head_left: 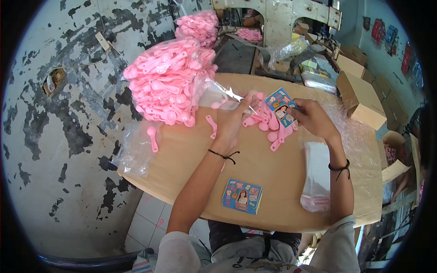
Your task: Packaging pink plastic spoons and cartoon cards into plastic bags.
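Observation:
My right hand pinches a blue printed card by its right edge, above a loose pile of pink plastic spoons. Left of the card, my left hand has its fingers closed at the pile's edge. Shiny clear plastic shows beside those fingers; what they grip cannot be made out. A few single pink spoons lie to the left of that hand. Closer to my body rests a stack of similar blue cards. Clear flat plastic sleeves lie under and beside my right forearm.
A big clear bag full of pink spoons stands at the table's far left, with another such bag behind. Crumpled plastic film hangs at the left edge. Cardboard boxes stand at the right, and a pale metal machine behind.

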A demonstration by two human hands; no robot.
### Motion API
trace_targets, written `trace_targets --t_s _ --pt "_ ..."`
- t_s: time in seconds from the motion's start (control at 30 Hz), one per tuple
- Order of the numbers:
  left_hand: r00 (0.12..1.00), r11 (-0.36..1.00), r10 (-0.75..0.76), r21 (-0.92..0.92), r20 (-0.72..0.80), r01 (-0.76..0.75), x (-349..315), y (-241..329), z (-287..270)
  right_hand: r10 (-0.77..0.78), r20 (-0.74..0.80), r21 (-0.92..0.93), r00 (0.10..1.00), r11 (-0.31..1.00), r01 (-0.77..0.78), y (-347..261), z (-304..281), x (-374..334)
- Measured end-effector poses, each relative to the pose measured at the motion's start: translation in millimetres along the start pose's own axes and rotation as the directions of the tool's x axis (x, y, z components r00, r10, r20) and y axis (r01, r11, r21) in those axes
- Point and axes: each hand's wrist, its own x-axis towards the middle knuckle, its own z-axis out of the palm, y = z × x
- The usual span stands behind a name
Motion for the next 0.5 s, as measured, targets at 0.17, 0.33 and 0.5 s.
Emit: trace_targets --t_s 0.17,0.33,0.5 --pt "0.995 1.0 0.024 -0.013 -0.093 -0.025 -0.4 -4.5 -3.5 -0.037 -0.067 0.199 0.997 0.979 0.049 -6.0 16.7 6.5" --pt "0.997 0.995 -0.007 0.094 -0.071 0.014 -0.6 -4.1 -0.6 -0.08 -0.06 0.129 0.995 0.988 0.087 -1.3 23.7 11.0" --pt "0.996 0.994 -0.026 0.103 -0.082 0.035 2.4 -8.3 -1.7 -0.07 -0.082 0.123 0.994 0.989 0.079 3.4 28.1 13.1"
